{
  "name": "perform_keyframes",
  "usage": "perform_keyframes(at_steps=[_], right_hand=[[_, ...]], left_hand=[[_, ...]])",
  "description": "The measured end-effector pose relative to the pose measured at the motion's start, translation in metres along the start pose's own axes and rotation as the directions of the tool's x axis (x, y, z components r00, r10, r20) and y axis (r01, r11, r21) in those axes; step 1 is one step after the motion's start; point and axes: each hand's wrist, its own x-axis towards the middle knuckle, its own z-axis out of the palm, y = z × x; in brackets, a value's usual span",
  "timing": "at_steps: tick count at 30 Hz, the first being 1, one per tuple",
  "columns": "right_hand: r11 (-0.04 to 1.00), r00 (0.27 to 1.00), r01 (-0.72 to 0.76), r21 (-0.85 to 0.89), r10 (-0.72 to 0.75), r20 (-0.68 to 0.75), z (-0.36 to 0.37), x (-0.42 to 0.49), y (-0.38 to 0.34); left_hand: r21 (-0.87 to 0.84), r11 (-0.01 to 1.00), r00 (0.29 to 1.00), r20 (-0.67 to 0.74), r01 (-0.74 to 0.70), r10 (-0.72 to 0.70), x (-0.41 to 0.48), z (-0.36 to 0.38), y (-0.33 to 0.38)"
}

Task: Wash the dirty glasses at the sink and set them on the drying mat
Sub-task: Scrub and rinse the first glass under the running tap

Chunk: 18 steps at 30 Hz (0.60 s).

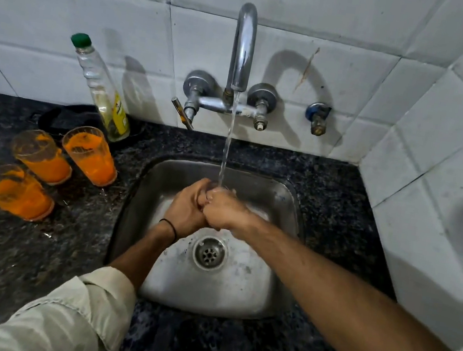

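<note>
Three dirty glasses smeared with orange residue stand on the dark counter left of the sink: one at the back right [90, 154], one behind it to the left [41, 156] and one nearest me [15, 191]. My left hand [186, 210] and my right hand [224, 208] are pressed together over the steel sink [208, 291], fingers curled against each other. Water from the tap [243, 46] runs onto them. I see no glass in either hand.
A clear soap bottle [102, 88] with a green cap leans against the tiled wall behind the glasses, on a dark round object [62, 119]. Two tap valves and a side valve [317, 117] stick out of the wall. The drain [209, 253] lies below my hands.
</note>
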Motion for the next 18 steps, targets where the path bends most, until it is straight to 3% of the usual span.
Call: perform_keyframes(at_steps=[2, 3, 4, 6, 7, 8, 10, 12, 13, 14, 15, 17, 18], right_hand=[[0.96, 0.992, -0.032, 0.278, 0.065, -0.11, 0.014, -0.009, -0.007], [0.979, 0.989, 0.068, 0.193, -0.041, -0.143, 0.015, -0.015, -0.001], [0.974, 0.965, 0.221, -0.047, -0.225, -0.134, 0.012, -0.016, 0.01], [0.719, 0.867, 0.464, -0.517, -0.489, 0.098, -0.009, -0.016, 0.027], [0.599, 0.836, 0.523, -0.606, -0.501, 0.226, -0.02, -0.013, 0.031], [0.557, 0.829, 0.544, -0.627, -0.47, 0.303, -0.026, -0.011, 0.03], [0.697, 0.897, 0.442, -0.565, -0.324, 0.301, -0.026, -0.01, 0.018], [0.962, 0.972, 0.155, -0.224, -0.109, 0.207, -0.021, -0.011, 0.004], [0.998, 0.981, 0.018, 0.066, -0.03, 0.192, -0.021, -0.011, -0.001], [0.923, 0.983, -0.114, 0.366, 0.052, 0.176, -0.022, -0.011, -0.006], [0.777, 0.97, -0.243, 0.581, 0.177, 0.169, -0.019, -0.006, -0.009], [0.545, 0.921, -0.315, 0.777, 0.374, 0.11, -0.009, 0.005, -0.017], [0.559, 0.899, -0.299, 0.773, 0.436, 0.032, -0.001, 0.008, -0.022]], left_hand=[[0.033, 0.999, 0.998, -0.065, -0.001, 0.003, -0.001, -0.001, -0.002], [0.021, 1.0, 0.998, -0.068, 0.003, -0.001, -0.001, -0.004, -0.005], [-0.025, 1.0, 0.999, -0.049, 0.017, -0.019, -0.001, -0.006, -0.008], [-0.085, 0.994, 0.997, 0.045, 0.073, -0.069, -0.002, -0.012, -0.01], [-0.08, 0.992, 0.992, 0.091, 0.093, -0.086, -0.002, -0.011, -0.011], [-0.07, 0.993, 0.99, 0.112, 0.1, -0.092, -0.002, -0.008, -0.008], [-0.071, 0.994, 0.995, 0.07, 0.078, -0.073, -0.002, 0.002, -0.003], [-0.091, 0.995, 0.999, 0.016, 0.04, -0.039, -0.002, 0.007, -0.002], [-0.065, 0.997, 0.999, -0.019, 0.04, -0.042, -0.003, 0.008, -0.001], [-0.004, 0.998, 0.996, -0.069, 0.055, -0.055, -0.002, 0.01, -0.002], [0.077, 0.994, 0.989, -0.135, 0.078, -0.067, -0.003, 0.013, -0.001], [0.252, 0.957, 0.968, -0.239, 0.141, -0.08, -0.003, 0.023, 0.001], [0.303, 0.936, 0.96, -0.262, 0.181, -0.101, -0.002, 0.029, 0.0]])
